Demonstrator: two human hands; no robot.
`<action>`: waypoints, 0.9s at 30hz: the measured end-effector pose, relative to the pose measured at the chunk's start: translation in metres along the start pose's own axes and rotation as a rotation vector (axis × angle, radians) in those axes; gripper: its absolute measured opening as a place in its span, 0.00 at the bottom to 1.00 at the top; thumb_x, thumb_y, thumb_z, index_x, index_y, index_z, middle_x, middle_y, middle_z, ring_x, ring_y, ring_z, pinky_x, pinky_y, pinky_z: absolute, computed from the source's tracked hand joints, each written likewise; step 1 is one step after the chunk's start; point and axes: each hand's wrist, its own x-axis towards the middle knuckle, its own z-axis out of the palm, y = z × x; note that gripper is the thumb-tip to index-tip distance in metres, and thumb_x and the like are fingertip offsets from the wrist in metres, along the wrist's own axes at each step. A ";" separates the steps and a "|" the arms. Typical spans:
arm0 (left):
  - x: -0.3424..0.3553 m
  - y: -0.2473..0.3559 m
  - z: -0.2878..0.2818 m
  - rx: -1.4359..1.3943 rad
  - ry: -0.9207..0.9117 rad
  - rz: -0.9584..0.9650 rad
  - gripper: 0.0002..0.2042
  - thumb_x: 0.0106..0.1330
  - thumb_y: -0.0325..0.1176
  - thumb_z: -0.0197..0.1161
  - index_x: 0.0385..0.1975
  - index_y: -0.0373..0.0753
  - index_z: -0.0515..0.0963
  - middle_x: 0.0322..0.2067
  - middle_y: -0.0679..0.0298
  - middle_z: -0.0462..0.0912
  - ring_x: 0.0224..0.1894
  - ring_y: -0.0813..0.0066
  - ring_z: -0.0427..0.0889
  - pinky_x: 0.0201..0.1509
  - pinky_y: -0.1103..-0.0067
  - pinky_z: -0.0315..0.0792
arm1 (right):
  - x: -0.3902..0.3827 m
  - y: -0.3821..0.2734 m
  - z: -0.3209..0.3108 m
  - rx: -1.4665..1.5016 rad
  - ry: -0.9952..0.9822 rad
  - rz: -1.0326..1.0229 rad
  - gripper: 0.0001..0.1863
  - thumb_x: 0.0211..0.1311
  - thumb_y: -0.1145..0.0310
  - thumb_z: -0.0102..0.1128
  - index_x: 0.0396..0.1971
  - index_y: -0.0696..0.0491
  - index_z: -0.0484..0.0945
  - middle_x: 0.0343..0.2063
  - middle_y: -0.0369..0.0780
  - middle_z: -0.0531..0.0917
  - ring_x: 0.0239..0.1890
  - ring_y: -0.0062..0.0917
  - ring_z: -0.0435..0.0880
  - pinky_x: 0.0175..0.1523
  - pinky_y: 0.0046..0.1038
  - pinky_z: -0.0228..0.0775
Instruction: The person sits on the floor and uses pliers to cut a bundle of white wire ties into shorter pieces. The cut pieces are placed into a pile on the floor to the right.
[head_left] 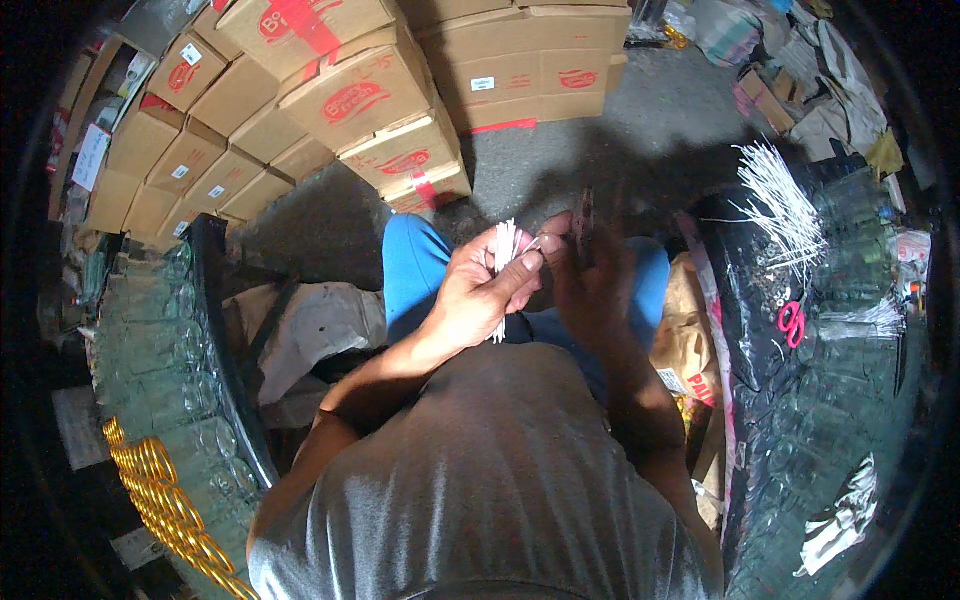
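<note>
My left hand (480,285) is closed around a bundle of thin white strands (507,238) that look like candle wicks, held upright over my lap. Their lower ends stick out beneath the fist. One wick slants from the bundle toward the fingertips of my right hand (585,270), which are close by on the right. A dark, narrow tool that looks like pliers (586,212) rises from my right hand, its jaws pointing away from me. Shadow covers much of that hand, so its exact grip on the wick is hard to see.
Cardboard boxes (365,100) are stacked ahead and to the left. On the right, a black-covered surface (750,370) bears a pile of white wicks (775,205), small metal bits and pink-handled scissors (791,324). Rows of clear glasses (165,350) flank both sides, with gold rings (160,490) lower left.
</note>
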 end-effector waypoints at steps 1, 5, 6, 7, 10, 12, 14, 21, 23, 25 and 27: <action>0.000 0.001 -0.001 0.072 -0.003 0.002 0.04 0.71 0.29 0.56 0.38 0.35 0.74 0.23 0.66 0.77 0.21 0.84 0.70 0.22 0.86 0.62 | 0.000 0.000 0.000 0.020 -0.024 -0.002 0.08 0.65 0.67 0.58 0.36 0.56 0.76 0.28 0.42 0.82 0.30 0.30 0.83 0.37 0.31 0.73; -0.001 0.006 -0.001 -0.076 0.130 -0.010 0.04 0.69 0.29 0.59 0.35 0.35 0.77 0.23 0.67 0.78 0.20 0.86 0.71 0.21 0.87 0.63 | 0.003 -0.005 0.003 0.228 -0.006 0.179 0.08 0.64 0.68 0.60 0.35 0.58 0.78 0.27 0.40 0.83 0.30 0.24 0.81 0.38 0.28 0.73; -0.001 0.007 -0.003 -0.074 0.126 -0.017 0.04 0.69 0.29 0.59 0.34 0.35 0.77 0.23 0.68 0.78 0.21 0.86 0.72 0.21 0.87 0.63 | 0.003 -0.001 0.003 0.309 -0.015 0.203 0.08 0.64 0.69 0.60 0.36 0.59 0.79 0.28 0.39 0.83 0.30 0.23 0.81 0.38 0.27 0.73; -0.002 0.007 -0.004 -0.072 0.122 -0.023 0.04 0.69 0.29 0.60 0.34 0.35 0.77 0.23 0.68 0.78 0.21 0.86 0.72 0.21 0.87 0.63 | 0.003 0.001 0.003 0.389 -0.024 0.228 0.08 0.64 0.69 0.60 0.36 0.59 0.79 0.28 0.39 0.83 0.30 0.21 0.81 0.38 0.25 0.73; -0.003 0.007 -0.008 -0.059 0.106 -0.024 0.05 0.69 0.29 0.60 0.34 0.35 0.78 0.23 0.68 0.79 0.21 0.87 0.72 0.21 0.88 0.63 | 0.007 -0.006 0.001 0.368 -0.099 0.188 0.08 0.65 0.70 0.59 0.36 0.60 0.80 0.29 0.39 0.84 0.31 0.20 0.81 0.38 0.24 0.73; -0.002 0.007 -0.008 -0.046 0.091 -0.015 0.05 0.69 0.29 0.60 0.34 0.35 0.79 0.23 0.68 0.79 0.21 0.87 0.72 0.21 0.88 0.64 | 0.007 -0.008 0.003 0.385 -0.075 0.237 0.08 0.64 0.70 0.59 0.36 0.60 0.80 0.30 0.39 0.85 0.31 0.20 0.82 0.37 0.23 0.74; -0.003 0.007 -0.008 -0.031 0.083 0.002 0.05 0.69 0.29 0.60 0.35 0.34 0.79 0.24 0.67 0.80 0.21 0.87 0.73 0.21 0.89 0.64 | 0.006 -0.007 0.004 0.400 -0.066 0.254 0.08 0.64 0.70 0.59 0.36 0.60 0.81 0.29 0.40 0.85 0.31 0.20 0.83 0.37 0.24 0.75; -0.003 0.010 -0.006 -0.042 0.110 -0.022 0.06 0.69 0.30 0.60 0.37 0.34 0.79 0.25 0.67 0.80 0.21 0.88 0.72 0.22 0.90 0.64 | 0.006 0.005 0.005 0.326 -0.100 0.187 0.09 0.64 0.70 0.59 0.36 0.60 0.81 0.25 0.39 0.85 0.28 0.20 0.83 0.36 0.25 0.76; -0.003 0.009 -0.006 -0.051 0.109 -0.028 0.06 0.69 0.30 0.60 0.37 0.34 0.79 0.26 0.67 0.81 0.21 0.88 0.72 0.22 0.90 0.64 | 0.005 0.005 0.005 0.309 -0.098 0.188 0.09 0.64 0.69 0.59 0.36 0.60 0.81 0.25 0.40 0.85 0.28 0.21 0.83 0.36 0.26 0.76; -0.003 0.009 -0.006 -0.046 0.112 -0.025 0.06 0.69 0.30 0.60 0.37 0.34 0.79 0.26 0.67 0.81 0.21 0.88 0.72 0.22 0.90 0.64 | 0.004 0.004 0.006 0.301 -0.090 0.186 0.09 0.65 0.69 0.59 0.36 0.60 0.81 0.25 0.40 0.85 0.29 0.21 0.84 0.36 0.26 0.76; -0.003 0.009 -0.006 -0.043 0.111 -0.025 0.06 0.69 0.30 0.60 0.37 0.34 0.79 0.26 0.67 0.81 0.21 0.88 0.72 0.22 0.90 0.64 | 0.002 0.005 0.007 0.283 -0.085 0.150 0.09 0.65 0.68 0.59 0.36 0.60 0.81 0.25 0.40 0.85 0.29 0.22 0.84 0.36 0.26 0.76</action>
